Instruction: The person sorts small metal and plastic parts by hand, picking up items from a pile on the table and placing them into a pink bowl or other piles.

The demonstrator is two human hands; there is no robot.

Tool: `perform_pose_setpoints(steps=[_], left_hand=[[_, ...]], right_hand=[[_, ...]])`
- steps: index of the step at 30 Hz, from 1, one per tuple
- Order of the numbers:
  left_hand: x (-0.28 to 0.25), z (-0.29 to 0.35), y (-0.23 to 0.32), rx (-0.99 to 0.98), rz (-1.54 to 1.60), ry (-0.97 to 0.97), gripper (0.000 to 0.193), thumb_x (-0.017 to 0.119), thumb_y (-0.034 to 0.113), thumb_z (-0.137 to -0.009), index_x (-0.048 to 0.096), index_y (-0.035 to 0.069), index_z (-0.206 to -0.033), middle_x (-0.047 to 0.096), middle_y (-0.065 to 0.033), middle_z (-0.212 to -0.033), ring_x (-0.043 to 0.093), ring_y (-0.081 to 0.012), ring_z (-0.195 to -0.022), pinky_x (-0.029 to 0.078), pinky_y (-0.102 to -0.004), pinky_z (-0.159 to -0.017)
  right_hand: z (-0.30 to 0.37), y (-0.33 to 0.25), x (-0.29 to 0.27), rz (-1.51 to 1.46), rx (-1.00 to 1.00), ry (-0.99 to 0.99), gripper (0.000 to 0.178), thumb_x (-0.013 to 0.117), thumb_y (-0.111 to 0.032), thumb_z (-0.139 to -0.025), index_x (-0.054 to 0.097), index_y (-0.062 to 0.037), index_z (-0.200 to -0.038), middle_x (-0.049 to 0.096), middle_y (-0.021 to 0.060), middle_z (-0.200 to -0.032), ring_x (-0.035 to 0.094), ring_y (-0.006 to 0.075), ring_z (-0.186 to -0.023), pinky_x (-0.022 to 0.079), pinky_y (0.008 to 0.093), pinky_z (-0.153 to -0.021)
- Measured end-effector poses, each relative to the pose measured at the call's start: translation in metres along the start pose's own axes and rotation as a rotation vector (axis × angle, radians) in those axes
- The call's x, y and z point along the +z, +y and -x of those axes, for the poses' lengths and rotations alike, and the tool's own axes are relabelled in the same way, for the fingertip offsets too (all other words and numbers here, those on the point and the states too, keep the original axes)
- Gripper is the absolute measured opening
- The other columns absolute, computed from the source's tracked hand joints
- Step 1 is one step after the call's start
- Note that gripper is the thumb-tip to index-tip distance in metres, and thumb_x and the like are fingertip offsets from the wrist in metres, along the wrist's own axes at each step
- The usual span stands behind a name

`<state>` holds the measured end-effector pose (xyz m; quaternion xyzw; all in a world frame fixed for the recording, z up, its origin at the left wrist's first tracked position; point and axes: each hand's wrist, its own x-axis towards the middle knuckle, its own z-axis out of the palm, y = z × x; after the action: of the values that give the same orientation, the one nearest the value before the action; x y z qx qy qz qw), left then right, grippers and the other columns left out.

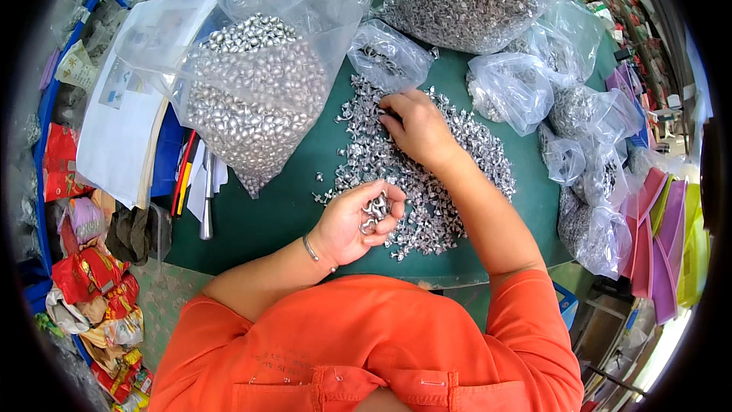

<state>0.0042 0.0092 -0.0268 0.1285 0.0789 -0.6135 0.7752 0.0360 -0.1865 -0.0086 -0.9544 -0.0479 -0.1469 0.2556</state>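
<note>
My left hand (354, 217) is turned palm up near the table's front edge, its fingers curled around several small shiny metal parts (375, 212). A wide pile of small silvery metal parts (438, 217) is spread over the green table beside it. My right hand (418, 126) reaches into the far side of that pile, thumb and fingers bent together over the parts. Whatever lies between those fingertips is too small to make out. A metal bangle (310, 248) circles my left wrist.
A large clear bag of rounded silver pieces (255, 95) stands at the left, next to papers (126, 137) and pens (184, 175). Another big bag of metal parts (473, 0) stands at the back. Several smaller filled bags (595, 175) line the right edge, near colourful plastic trays (663, 244).
</note>
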Motion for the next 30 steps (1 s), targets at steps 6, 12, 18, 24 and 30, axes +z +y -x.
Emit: perform_pose_setpoints(steps=[6,12,18,24,30], left_hand=[[0.006,0.001,0.003,0.010,-0.076,0.025,0.030,0.039,0.024,-0.097,0.054,0.001,-0.110,0.056,-0.0082,-0.089,0.048,-0.0132,-0.064,0.036,-0.0210,-0.045],[0.021,0.000,0.003,-0.004,-0.105,0.129,0.039,0.034,0.032,-0.100,0.051,0.002,-0.116,0.059,-0.0109,-0.094,0.054,-0.0143,-0.069,0.038,-0.0216,-0.046],[0.003,-0.002,0.001,-0.007,-0.075,0.002,0.033,0.036,0.028,-0.100,0.052,0.002,-0.112,0.057,-0.0095,-0.092,0.049,-0.0125,-0.065,0.034,-0.0192,-0.044],[0.009,-0.001,0.003,-0.023,-0.120,0.029,0.031,0.036,0.026,-0.100,0.053,0.001,-0.109,0.056,-0.0078,-0.088,0.045,-0.0113,-0.063,0.033,-0.0189,-0.044],[0.027,-0.004,0.005,-0.017,-0.119,0.179,0.041,0.031,0.036,-0.100,0.056,0.003,-0.106,0.056,-0.0106,-0.090,0.043,-0.0125,-0.058,0.038,-0.0194,-0.042]], right_hand=[[0.005,0.006,-0.019,-0.109,0.116,-0.070,0.016,0.065,-0.003,-0.072,0.064,-0.0036,-0.088,0.061,0.0112,-0.080,0.060,0.0259,-0.072,0.049,0.0346,-0.068],[0.018,-0.009,-0.063,-1.017,0.413,-0.424,0.010,0.065,-0.001,-0.079,0.064,0.0021,-0.088,0.063,0.0008,-0.081,0.057,0.0069,-0.075,0.048,0.0229,-0.067],[0.020,-0.009,-0.015,0.124,0.077,-0.061,0.012,0.068,-0.010,-0.073,0.063,-0.0009,-0.080,0.060,0.0126,-0.082,0.057,0.0305,-0.080,0.046,0.0383,-0.073],[0.022,-0.008,-0.020,-0.172,0.213,0.001,0.010,0.066,-0.005,-0.074,0.063,-0.0022,-0.084,0.063,0.0082,-0.081,0.060,0.0198,-0.078,0.048,0.0316,-0.071],[0.051,-0.025,-0.073,-0.647,0.157,-0.322,0.026,0.065,-0.008,-0.082,0.062,0.0014,-0.106,0.067,0.0119,-0.099,0.064,0.0187,-0.095,0.049,0.0312,-0.084]])
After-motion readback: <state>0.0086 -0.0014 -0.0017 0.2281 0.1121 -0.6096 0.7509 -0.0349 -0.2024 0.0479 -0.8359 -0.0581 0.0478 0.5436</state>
